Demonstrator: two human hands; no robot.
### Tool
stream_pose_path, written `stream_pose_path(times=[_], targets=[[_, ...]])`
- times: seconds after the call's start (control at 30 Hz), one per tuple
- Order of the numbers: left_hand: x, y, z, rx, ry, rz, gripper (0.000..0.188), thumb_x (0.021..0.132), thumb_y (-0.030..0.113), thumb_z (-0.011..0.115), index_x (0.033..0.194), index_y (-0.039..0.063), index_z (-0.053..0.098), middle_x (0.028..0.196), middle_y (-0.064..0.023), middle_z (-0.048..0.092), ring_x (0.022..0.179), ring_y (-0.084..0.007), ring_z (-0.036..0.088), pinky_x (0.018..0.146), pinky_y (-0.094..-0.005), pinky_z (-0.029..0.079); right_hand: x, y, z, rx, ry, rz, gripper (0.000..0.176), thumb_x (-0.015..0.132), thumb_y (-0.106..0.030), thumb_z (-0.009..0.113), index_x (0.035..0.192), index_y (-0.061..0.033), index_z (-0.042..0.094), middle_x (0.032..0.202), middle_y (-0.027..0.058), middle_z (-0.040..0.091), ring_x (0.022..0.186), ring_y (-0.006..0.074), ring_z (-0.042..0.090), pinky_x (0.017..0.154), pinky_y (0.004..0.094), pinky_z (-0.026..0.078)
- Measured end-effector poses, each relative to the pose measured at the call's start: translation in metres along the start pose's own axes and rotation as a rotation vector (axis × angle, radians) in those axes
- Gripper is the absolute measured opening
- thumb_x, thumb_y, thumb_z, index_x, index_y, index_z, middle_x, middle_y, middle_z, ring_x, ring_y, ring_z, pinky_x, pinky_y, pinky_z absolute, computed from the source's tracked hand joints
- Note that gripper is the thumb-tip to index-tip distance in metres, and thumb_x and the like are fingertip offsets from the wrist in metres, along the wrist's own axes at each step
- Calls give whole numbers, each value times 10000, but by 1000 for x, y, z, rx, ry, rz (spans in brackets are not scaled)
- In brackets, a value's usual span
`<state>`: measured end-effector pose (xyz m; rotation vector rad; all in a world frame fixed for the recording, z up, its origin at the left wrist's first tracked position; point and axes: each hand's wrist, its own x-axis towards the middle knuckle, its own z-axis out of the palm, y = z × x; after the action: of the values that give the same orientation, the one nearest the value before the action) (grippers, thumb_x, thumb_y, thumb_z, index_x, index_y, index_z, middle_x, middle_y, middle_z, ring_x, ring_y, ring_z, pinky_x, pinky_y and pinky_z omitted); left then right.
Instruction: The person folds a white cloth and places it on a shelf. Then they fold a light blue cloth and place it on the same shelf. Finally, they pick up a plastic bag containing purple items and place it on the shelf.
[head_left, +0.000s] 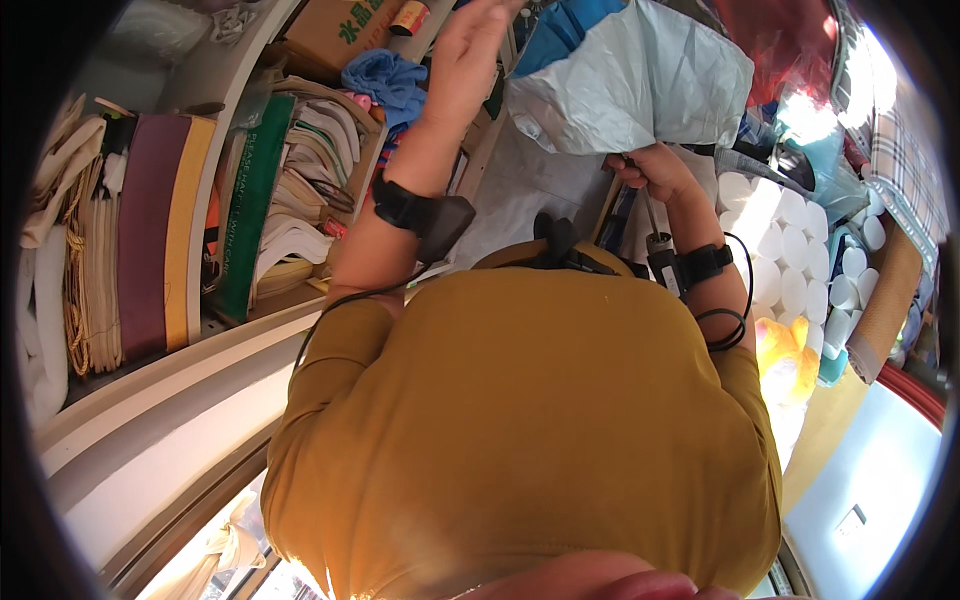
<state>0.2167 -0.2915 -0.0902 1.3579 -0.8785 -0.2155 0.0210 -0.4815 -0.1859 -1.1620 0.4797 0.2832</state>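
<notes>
My left hand (474, 45) reaches up along the shelving at the top of the view. Its fingers run to the picture's edge, so whatever their tips touch is hidden. A large silver-white bag (592, 90) with a blue part (566, 34) hangs ahead of me, right of that hand. My right hand (660, 169) has its fingers curled at the bag's lower edge, apparently gripping it. Below these fingers shows a thin metal rod (651, 210); whether the hand holds it is unclear. Black devices are strapped to both of my forearms.
Shelves at left hold stacked papers (315, 165), a green folder (259, 210), a blue cloth (386, 79) and a cardboard box (330, 30). Packed white rolls (780, 232), a yellow-and-white plush item (787, 349), a brown roll (885, 300) and plaid fabric (907, 172) crowd the right.
</notes>
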Motion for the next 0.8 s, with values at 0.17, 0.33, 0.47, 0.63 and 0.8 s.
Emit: stream_pose_path(times=[0.17,0.33,0.47,0.63,0.8], targets=[[4,41,1,457,-855,-120,627,865,333,661,1329,-29,443,1265,-133,561,1136,-183,534,898,-294,454,-6,-1,8,-13,-5,25,134,845,-218,601,811,-103,543,667,-19,498,494,34,351,417,198,225],[1,35,6,132,-1126,-596,646,745,249,787,1233,-68,507,1161,-97,608,1063,-165,559,886,-292,461,-10,0,3,28,3,22,136,825,-215,613,764,-113,547,659,-24,490,489,39,352,418,199,203],[-2,32,2,173,-1256,-459,542,799,333,732,1160,-40,576,1058,-64,652,954,-115,577,846,-275,452,-14,0,-5,41,8,17,153,821,-211,616,730,-106,553,656,-29,481,485,43,346,420,200,193],[-3,37,1,150,-1254,-625,512,860,340,659,1182,-46,561,1069,-37,635,962,-113,550,851,-261,445,-17,-5,-3,37,-55,92,173,824,-192,618,714,-75,551,643,-23,479,472,38,333,418,198,188],[4,18,-19,98,-942,-533,482,875,307,633,1187,-49,539,1049,-76,640,976,-138,587,800,-269,477,-13,-5,-9,80,-35,66,192,830,-188,613,694,-63,561,616,-2,489,461,47,351,409,208,214]])
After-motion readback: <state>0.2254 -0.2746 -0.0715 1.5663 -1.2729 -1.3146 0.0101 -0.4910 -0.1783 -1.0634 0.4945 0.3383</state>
